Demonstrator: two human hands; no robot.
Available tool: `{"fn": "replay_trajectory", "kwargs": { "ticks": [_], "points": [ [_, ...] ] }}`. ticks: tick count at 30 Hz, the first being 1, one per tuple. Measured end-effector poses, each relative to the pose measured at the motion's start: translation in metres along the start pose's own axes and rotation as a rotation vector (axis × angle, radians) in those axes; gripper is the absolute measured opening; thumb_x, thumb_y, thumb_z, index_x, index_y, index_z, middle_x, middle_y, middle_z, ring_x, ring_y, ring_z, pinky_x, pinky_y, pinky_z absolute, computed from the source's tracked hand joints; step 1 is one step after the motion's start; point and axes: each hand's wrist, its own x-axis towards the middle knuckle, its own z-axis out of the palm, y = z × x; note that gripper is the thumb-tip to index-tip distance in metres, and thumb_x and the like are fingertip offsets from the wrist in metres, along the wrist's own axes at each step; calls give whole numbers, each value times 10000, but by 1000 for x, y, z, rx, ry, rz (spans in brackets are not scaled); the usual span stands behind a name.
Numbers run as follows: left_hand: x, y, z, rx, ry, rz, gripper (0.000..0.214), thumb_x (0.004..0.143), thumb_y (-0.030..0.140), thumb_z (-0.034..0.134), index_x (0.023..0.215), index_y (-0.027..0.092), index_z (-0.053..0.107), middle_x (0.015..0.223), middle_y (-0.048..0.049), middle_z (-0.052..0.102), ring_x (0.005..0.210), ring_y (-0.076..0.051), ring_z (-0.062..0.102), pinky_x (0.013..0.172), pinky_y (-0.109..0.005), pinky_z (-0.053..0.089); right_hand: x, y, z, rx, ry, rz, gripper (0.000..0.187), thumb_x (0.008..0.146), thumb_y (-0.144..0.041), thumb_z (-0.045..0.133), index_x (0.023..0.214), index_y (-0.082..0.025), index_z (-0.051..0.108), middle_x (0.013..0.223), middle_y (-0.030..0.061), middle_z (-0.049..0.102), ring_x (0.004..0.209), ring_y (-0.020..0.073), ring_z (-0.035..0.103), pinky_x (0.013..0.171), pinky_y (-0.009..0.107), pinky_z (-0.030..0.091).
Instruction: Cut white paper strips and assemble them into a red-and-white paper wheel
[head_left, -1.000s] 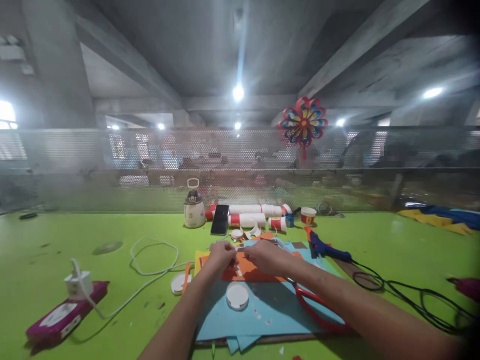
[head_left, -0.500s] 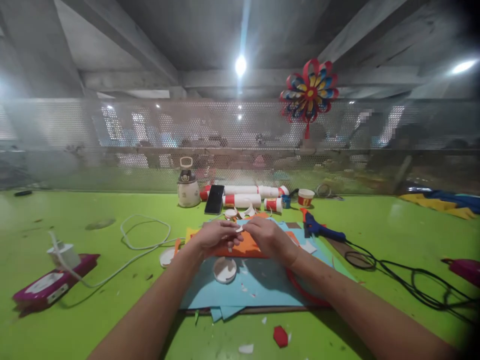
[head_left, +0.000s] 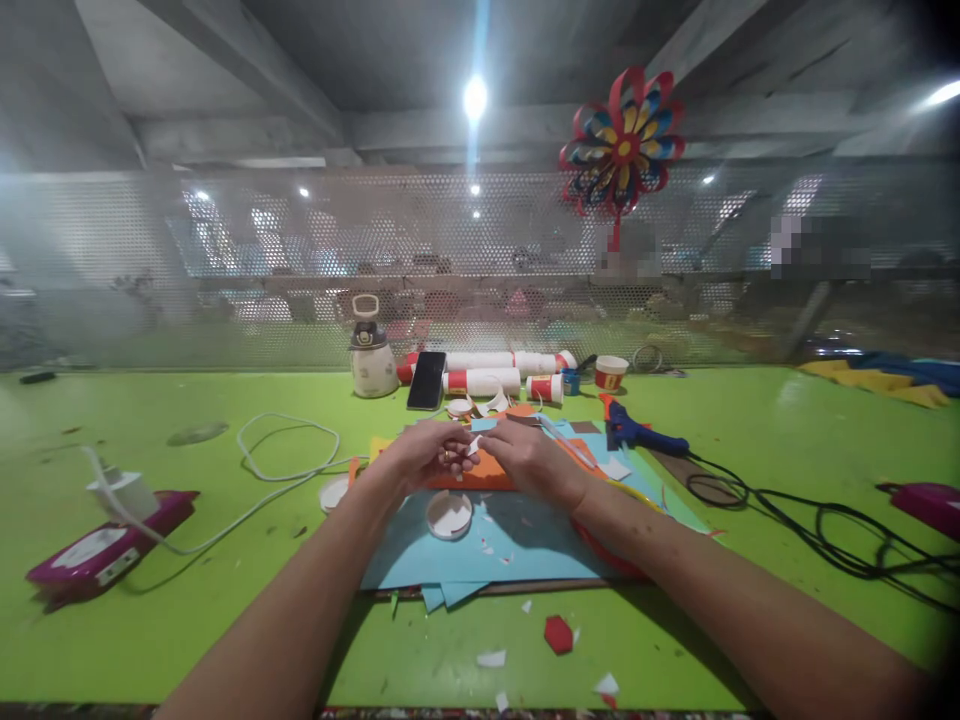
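Observation:
My left hand (head_left: 435, 450) and my right hand (head_left: 529, 462) meet over an orange sheet (head_left: 491, 473), fingertips closed in a pinch. Between them is a small white paper piece (head_left: 475, 445), gripped from both sides. Under my forearms a light blue sheet (head_left: 517, 555) is spread, dotted with tiny white scraps. A round, shallow white piece (head_left: 450, 516), like a cut-off cup bottom, lies on it just below my left hand. Beside my right forearm a blue glue gun (head_left: 645, 436) with an orange tip rests on the table.
Red-and-white paper cups (head_left: 481, 382), a phone (head_left: 427, 380) and a bottle (head_left: 373, 368) stand or lie along the back. A purple power strip (head_left: 112, 550) with a white cable is on the left. Black cord (head_left: 795, 540) loops at right. A red scrap (head_left: 558, 635) lies in front.
The camera view has tipped downward, so everything sits higher in the picture. My hands stay together, and more of the white paper piece shows between the fingertips.

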Motion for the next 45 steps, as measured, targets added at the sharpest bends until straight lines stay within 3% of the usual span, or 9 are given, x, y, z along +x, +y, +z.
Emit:
{"fn": "replay_trajectory", "kwargs": {
  "ticks": [9, 13, 19, 23, 26, 29, 32, 38, 45],
  "points": [
    [-2, 3, -3, 71, 13, 42, 129, 643, 132, 735, 721, 55, 666, 612, -57, 628, 514, -71, 539, 501, -189, 403, -2, -3, 11, 139, 8, 184, 236, 879, -56, 427, 980, -123, 629, 839, 98, 644, 788, 190, 557, 695, 303, 458],
    [1, 5, -13, 85, 152, 103, 123, 651, 120, 728, 730, 62, 653, 607, -58, 634, 507, -72, 542, 530, -207, 422, 4, -6, 10, 187, -71, 363, 246, 903, -112, 445, 1111, -71, 569, 940, 124, 654, 860, 189, 583, 757, 311, 462],
    [10, 2, -39, 96, 427, 245, 102, 766, 176, 646, 802, 94, 598, 666, -17, 607, 562, -66, 551, 588, -204, 454, 34, -3, 10, 297, -550, 419, 244, 888, -300, 554, 1074, -146, 584, 994, 51, 642, 809, 164, 633, 703, 343, 524],
    [16, -6, -42, 154, 429, 212, 220, 857, 286, 540, 999, 122, 578, 917, -46, 616, 732, -133, 597, 639, -304, 514, 61, -1, 14, 315, -843, 385, 229, 898, -288, 541, 1087, -166, 582, 1089, 58, 614, 884, 178, 623, 752, 367, 524],
    [17, -9, -39, 172, 402, 207, 174, 848, 262, 553, 924, 110, 585, 845, -46, 630, 676, -118, 598, 593, -266, 502, 70, 2, 21, 314, -953, 377, 238, 897, -285, 542, 1102, -170, 576, 1115, 62, 604, 914, 188, 616, 772, 381, 517],
    [17, -9, -37, 174, 387, 225, 110, 829, 191, 567, 765, 103, 558, 693, -59, 636, 561, -87, 579, 506, -194, 440, 69, 5, 25, 329, -995, 378, 263, 893, -289, 548, 1124, -164, 564, 1131, 66, 596, 936, 200, 610, 785, 398, 512],
    [17, -8, -37, 191, 401, 227, 101, 838, 177, 547, 775, 99, 550, 687, -69, 638, 533, -84, 569, 481, -189, 419, 68, 8, 26, 352, -1015, 398, 276, 891, -287, 551, 1137, -163, 557, 1147, 68, 588, 953, 207, 605, 794, 406, 508],
    [21, -8, -37, 250, 427, 161, 287, 861, 305, 530, 1097, 143, 550, 1048, -72, 598, 851, -173, 602, 717, -365, 518, 83, -4, 33, 359, -1058, 576, 271, 893, -283, 548, 1138, -166, 557, 1140, 66, 591, 932, 200, 612, 774, 391, 518],
    [20, -1, -41, 240, 472, 147, 329, 861, 312, 526, 1153, 161, 529, 1153, -93, 561, 959, -208, 579, 795, -417, 497, 103, -23, 47, 366, -996, 834, 274, 897, -282, 542, 1150, -179, 552, 1172, 71, 576, 964, 206, 601, 801, 402, 507]
  ]
}}
